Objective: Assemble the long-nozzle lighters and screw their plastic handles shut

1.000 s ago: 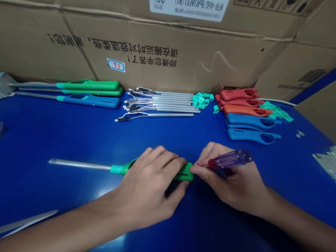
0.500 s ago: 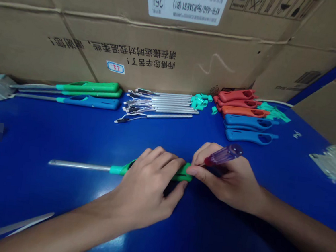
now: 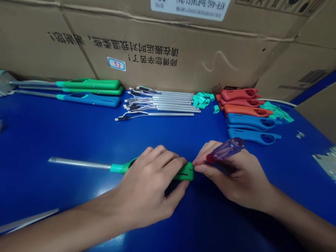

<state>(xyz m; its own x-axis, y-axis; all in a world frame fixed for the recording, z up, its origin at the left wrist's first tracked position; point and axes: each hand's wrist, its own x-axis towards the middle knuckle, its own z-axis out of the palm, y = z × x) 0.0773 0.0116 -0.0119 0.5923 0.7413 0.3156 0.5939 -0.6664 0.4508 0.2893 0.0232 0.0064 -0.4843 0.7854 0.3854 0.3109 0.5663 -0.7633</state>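
Beneath left hand (image 3: 148, 188), seemingly gripping, green lighter (image 3: 185, 172) half hidden; right hand (image 3: 237, 179) clasps screwdriver (image 3: 226, 149), tip unseen.

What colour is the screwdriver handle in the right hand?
Translucent purple; the screwdriver handle shows best in the head view.

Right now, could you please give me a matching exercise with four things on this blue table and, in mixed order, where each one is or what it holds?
1. left hand
2. right hand
3. metal tubes
4. red handles

A. grips the purple screwdriver
B. stacked just behind the blue handles
C. lie before the cardboard box, mid-table
D. rests on the green lighter

Pairs: 1-D, 2-A, 3-C, 4-B
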